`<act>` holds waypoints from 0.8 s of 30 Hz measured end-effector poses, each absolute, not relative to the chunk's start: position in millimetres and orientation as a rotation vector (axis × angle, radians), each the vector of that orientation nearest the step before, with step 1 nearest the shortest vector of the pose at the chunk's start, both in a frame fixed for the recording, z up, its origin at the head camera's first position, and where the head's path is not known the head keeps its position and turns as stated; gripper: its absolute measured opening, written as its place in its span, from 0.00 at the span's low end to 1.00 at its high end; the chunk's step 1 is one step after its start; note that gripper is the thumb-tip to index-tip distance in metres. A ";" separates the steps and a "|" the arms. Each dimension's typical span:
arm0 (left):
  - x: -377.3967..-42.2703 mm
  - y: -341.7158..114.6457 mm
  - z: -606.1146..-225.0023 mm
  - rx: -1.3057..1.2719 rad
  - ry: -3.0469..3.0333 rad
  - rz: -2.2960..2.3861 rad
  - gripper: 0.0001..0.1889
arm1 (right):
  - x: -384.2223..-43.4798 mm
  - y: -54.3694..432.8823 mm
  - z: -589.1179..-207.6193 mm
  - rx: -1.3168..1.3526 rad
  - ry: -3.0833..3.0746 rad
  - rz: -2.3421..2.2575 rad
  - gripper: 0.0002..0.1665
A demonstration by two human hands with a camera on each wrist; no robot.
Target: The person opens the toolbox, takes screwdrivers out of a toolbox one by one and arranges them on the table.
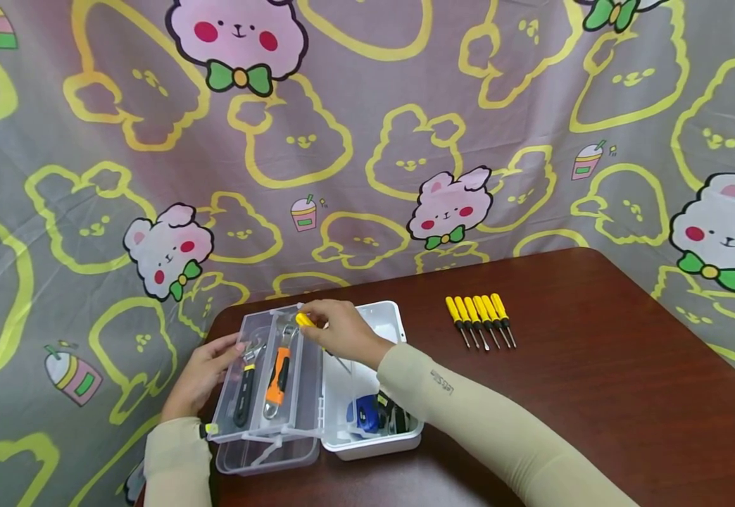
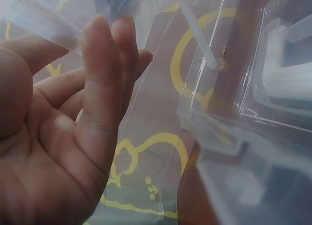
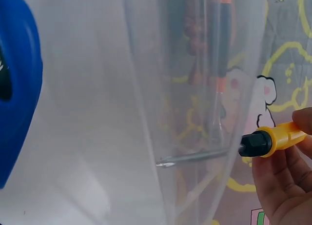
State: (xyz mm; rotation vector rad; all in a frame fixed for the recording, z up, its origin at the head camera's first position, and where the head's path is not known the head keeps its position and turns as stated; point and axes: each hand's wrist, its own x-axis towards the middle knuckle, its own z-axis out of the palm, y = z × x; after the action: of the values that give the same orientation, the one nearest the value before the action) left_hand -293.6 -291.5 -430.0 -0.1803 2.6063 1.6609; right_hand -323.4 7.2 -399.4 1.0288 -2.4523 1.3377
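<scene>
My right hand [image 1: 347, 327] pinches a yellow-handled screwdriver [image 1: 305, 320] above the toolbox's clear trays. In the right wrist view, the screwdriver [image 3: 280, 139] lies nearly level, its shaft beside a clear plastic wall. At the tray's left edge, my left hand [image 1: 208, 370] holds the clear tray [image 1: 307, 405], thumb over the rim. The left wrist view shows the left hand's [image 2: 73, 137] other fingers extended beside the plastic. Inside that tray lie a black-handled adjustable wrench [image 1: 244, 396] and an orange-and-black wrench [image 1: 277, 380].
The white toolbox body [image 1: 386, 445] stands open, holding a blue rounded object [image 1: 365, 413] and dark items. Several yellow-handled screwdrivers [image 1: 478, 310] lie in a row on the brown table [image 1: 570, 373]. A patterned cloth [image 1: 355, 127] hangs behind.
</scene>
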 end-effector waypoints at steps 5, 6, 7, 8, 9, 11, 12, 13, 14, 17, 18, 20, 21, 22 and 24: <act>-294.7 -291.5 -430.9 -0.177 2.611 1.664 0.36 | -322.3 10.3 -396.2 0.981 -2.421 1.469 0.21; -294.9 -291.7 -431.0 -0.176 2.611 1.665 0.36 | -322.1 11.0 -395.3 0.974 -2.413 1.487 0.20; -294.8 -291.7 -431.0 -0.175 2.609 1.667 0.36 | -321.9 11.8 -394.3 0.968 -2.404 1.507 0.20; -294.7 -291.8 -431.1 -0.176 2.607 1.668 0.36 | -322.2 12.6 -393.6 0.961 -2.400 1.520 0.20; -294.6 -291.9 -431.1 -0.175 2.604 1.670 0.36 | -322.2 13.4 -392.9 0.958 -2.395 1.535 0.20; -294.0 -292.1 -430.9 -0.178 2.599 1.671 0.35 | -322.2 15.1 -391.2 0.950 -2.383 1.555 0.20; -293.8 -292.1 -430.8 -0.178 2.597 1.672 0.35 | -322.4 15.6 -390.5 0.946 -2.378 1.559 0.19; -293.4 -292.1 -430.7 -0.179 2.595 1.672 0.35 | -322.6 16.3 -389.9 0.943 -2.375 1.564 0.19; -293.2 -292.0 -430.6 -0.180 2.593 1.672 0.35 | -322.9 16.8 -389.4 0.939 -2.374 1.565 0.19; -292.7 -291.7 -430.3 -0.181 2.590 1.671 0.35 | -322.8 18.5 -387.4 0.931 -2.370 1.571 0.18; -292.6 -291.6 -430.4 -0.180 2.589 1.671 0.35 | -322.8 19.1 -386.7 0.928 -2.371 1.572 0.18; -292.5 -291.5 -430.6 -0.180 2.592 1.668 0.35 | -322.8 20.5 -385.1 0.920 -2.368 1.575 0.18; -292.6 -291.6 -430.7 -0.180 2.593 1.669 0.35 | -322.8 21.4 -384.1 0.916 -2.365 1.578 0.18; -292.7 -291.7 -430.9 -0.180 2.594 1.669 0.35 | -322.9 22.5 -383.1 0.910 -2.363 1.580 0.18; -293.1 -292.0 -431.0 -0.177 2.600 1.671 0.34 | -323.2 24.7 -381.0 0.899 -2.357 1.580 0.18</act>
State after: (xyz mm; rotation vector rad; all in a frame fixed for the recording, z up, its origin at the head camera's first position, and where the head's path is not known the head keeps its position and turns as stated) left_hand -293.1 -292.0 -431.0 -0.1769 2.6000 1.6711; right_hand -323.2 24.7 -381.0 0.8991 -2.3567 1.5799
